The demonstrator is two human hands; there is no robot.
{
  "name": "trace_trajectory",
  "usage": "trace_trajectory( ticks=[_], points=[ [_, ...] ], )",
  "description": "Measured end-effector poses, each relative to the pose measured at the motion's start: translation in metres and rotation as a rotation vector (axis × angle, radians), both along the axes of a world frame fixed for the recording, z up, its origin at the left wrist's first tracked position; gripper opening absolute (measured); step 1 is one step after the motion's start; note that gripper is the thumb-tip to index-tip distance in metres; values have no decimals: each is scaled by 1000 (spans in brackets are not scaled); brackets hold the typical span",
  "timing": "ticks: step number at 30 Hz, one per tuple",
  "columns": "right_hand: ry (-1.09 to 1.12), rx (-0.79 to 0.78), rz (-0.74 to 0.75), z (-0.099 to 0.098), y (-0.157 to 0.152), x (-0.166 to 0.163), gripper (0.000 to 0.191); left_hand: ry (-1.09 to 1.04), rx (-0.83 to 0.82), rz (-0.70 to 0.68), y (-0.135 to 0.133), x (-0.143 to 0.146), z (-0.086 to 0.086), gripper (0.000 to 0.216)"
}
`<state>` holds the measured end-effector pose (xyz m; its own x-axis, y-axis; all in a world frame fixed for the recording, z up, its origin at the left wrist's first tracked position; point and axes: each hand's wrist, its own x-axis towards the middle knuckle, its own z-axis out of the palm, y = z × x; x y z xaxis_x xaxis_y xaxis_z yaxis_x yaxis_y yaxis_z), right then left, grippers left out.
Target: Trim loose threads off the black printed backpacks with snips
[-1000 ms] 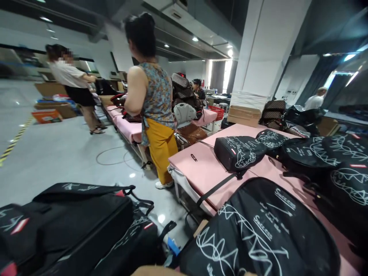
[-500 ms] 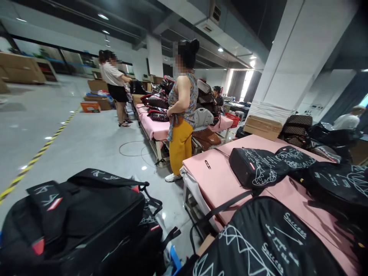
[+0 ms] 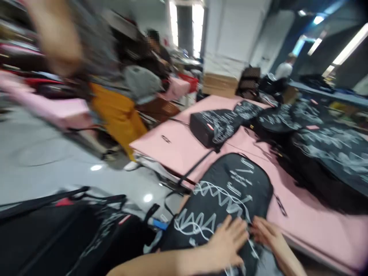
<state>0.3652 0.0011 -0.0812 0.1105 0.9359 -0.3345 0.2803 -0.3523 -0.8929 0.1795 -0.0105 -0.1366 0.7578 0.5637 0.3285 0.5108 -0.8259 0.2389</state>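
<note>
Frame quality: heavy motion blur; fine detail at the fingertips is unreadable.
Left hand (image 3: 230, 243): open, palm down, fingers spread flat on the black backpack (image 3: 227, 191).
Right hand (image 3: 266, 234): at 3 o'clock of the left hand, fingertips almost meeting it. The fingers curl onto the fabric, but whether they pinch anything cannot be told.
Backpack position: lies flat at 6 o'clock of the view, white scribble print up. Its far part rests on the pink table (image 3: 310, 226) and its near end overhangs the table edge towards the person.
Strap (image 3: 198, 166): runs from the backpack's 11 o'clock side across the table edge and hangs loose.
Risk 1: the overhanging end could slide off, since only a flat palm steadies it.
Risk 2: the loose strap could snag on the table frame and jerk the bag askew.
Risk 3: the stack of black bags (image 3: 71, 234) at 8 o'clock crowds the floor; a dropped bag would land among its loops.
Risk 4: a person in yellow trousers (image 3: 115, 111) stands near at 10 o'clock; a wide swing could brush them.
Neighbours: a boxy black bag (image 3: 209, 128) at 12 o'clock, well apart.
</note>
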Motion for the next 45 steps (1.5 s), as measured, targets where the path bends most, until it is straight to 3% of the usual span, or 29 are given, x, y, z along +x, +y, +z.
trace_trajectory(
  ticks=[4, 10, 13, 16, 23, 30, 35, 45],
  points=[
    [-484, 236, 2, 7, -24, 21, 30, 141, -134, 6, -12, -7, 0, 61],
    [-627, 421, 649, 1, -81, -12, 57, -107, 67, -309, -60, -60, 18, 20],
    [-783, 413, 744, -12, -102, -30, 36, -147, 75, -337, -71, -68, 14, 21],
    [-869, 450, 763, -21, -102, -34, 14, -145, 58, -329, -69, -65, 9, 24],
    [-940, 462, 749, -20, -94, -30, 7, -81, -61, -385, -68, -65, 10, 22],
    [-1066, 335, 622, -18, -115, -40, 20, -29, -145, -400, -69, -65, 7, 27],
    [-1019, 399, 620, -24, -121, -33, 19, -9, -159, -403, -71, -65, 5, 28],
    [-952, 369, 583, -25, -124, -34, 19, 42, -97, -385, -77, -61, 4, 32]
  ],
)
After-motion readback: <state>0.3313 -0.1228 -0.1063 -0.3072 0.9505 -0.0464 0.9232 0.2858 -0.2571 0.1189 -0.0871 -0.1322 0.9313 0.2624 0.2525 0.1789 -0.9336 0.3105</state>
